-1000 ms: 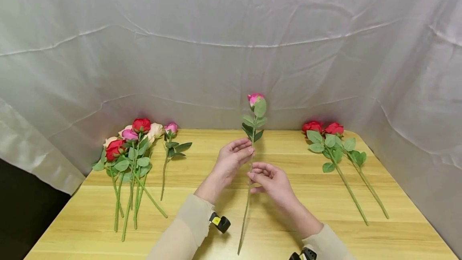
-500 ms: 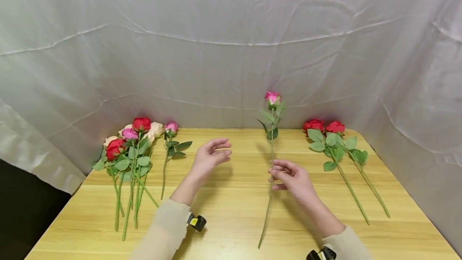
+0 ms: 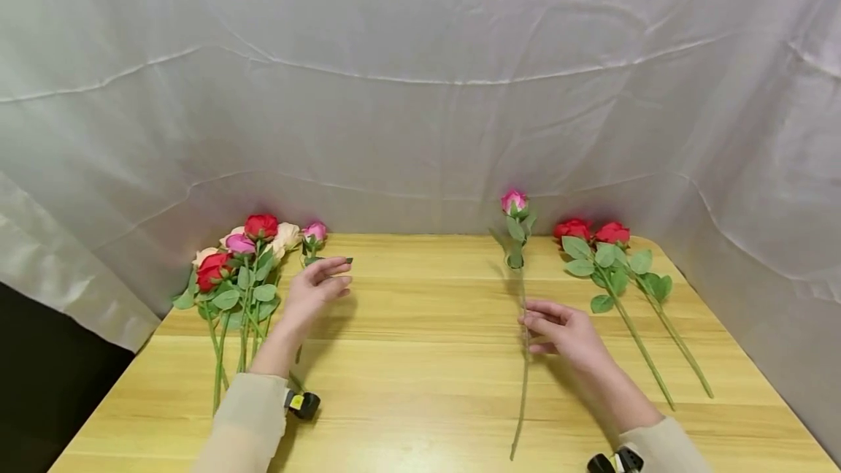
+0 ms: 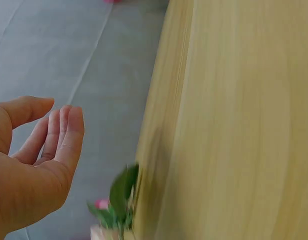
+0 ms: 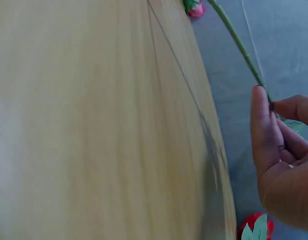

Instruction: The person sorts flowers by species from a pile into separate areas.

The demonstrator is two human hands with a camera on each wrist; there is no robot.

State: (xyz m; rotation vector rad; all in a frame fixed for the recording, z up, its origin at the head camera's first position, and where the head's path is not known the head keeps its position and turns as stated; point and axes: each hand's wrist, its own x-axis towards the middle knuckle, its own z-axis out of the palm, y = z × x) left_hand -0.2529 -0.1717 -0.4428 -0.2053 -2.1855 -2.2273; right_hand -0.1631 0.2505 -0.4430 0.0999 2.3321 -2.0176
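My right hand (image 3: 566,333) pinches the green stem (image 5: 239,44) of a pink rose (image 3: 515,203) between thumb and fingers, bloom pointing away toward the back of the table. In the right wrist view the thumb and index finger meet on that stem. My left hand (image 3: 315,290) holds nothing; its fingers are relaxed, with the thumb apart from them in the left wrist view. It hovers in front of a single pink rose (image 3: 315,231) lying on the left, hiding most of its leaves and stem.
A pile of red, pink and cream roses (image 3: 244,268) lies at the left of the wooden table (image 3: 407,385). Two red roses (image 3: 612,233) lie at the right, stems toward the front. A grey cloth (image 3: 420,130) hangs behind the table.
My left hand has let go of the rose stem and moved left to the single pink rose. The right hand has carried its rose to the right, toward the red pair.
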